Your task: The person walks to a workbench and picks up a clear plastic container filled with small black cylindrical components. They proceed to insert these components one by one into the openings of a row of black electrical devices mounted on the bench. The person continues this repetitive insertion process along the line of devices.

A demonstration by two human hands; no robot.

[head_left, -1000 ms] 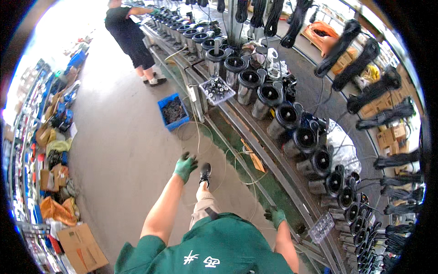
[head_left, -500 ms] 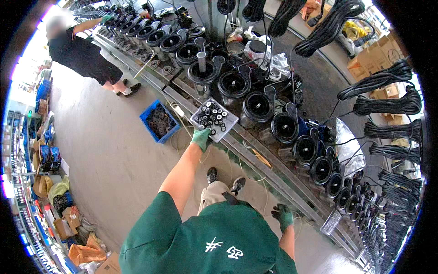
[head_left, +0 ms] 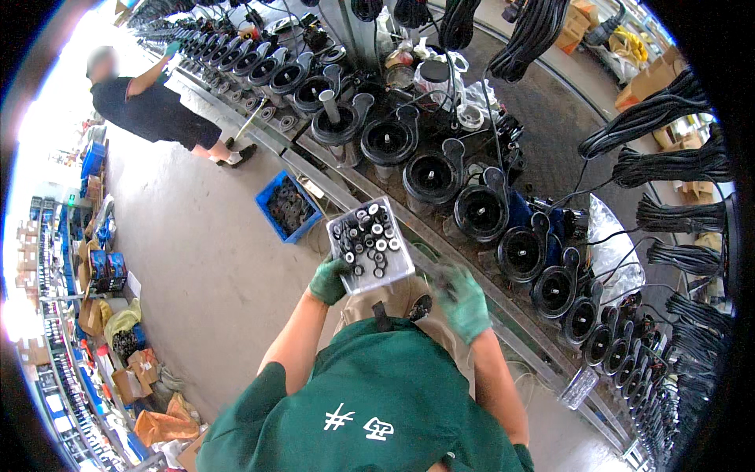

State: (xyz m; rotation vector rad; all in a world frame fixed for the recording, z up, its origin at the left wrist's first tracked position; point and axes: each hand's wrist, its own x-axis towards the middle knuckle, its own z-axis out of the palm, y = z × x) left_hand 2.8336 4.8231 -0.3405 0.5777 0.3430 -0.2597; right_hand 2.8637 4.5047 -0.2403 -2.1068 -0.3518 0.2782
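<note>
My left hand (head_left: 328, 281), in a green glove, grips the near left side of a clear plastic tray (head_left: 399, 267). Small black round parts (head_left: 363, 242), several with white or silvery centres, lie loose in that tray, which I hold in front of my body beside the bench edge. My right hand (head_left: 464, 305), gloved in green too, is just right of the tray; its fingers are smeared by motion, and I cannot tell whether they touch anything. Beyond the tray stand black round housings (head_left: 432, 175), each with a central pin.
A long metal-edged bench (head_left: 515, 334) runs diagonally, lined with more housings. Bundled black cables (head_left: 668, 167) hang on the right. A blue crate (head_left: 292, 228) of dark parts sits on the floor. Another person (head_left: 153, 110) stands at the bench, far left. Boxes and shelves line the left side.
My left hand has drawn the tray back from the bench edge toward my body. My right hand has come up from low on the right to beside the tray.
</note>
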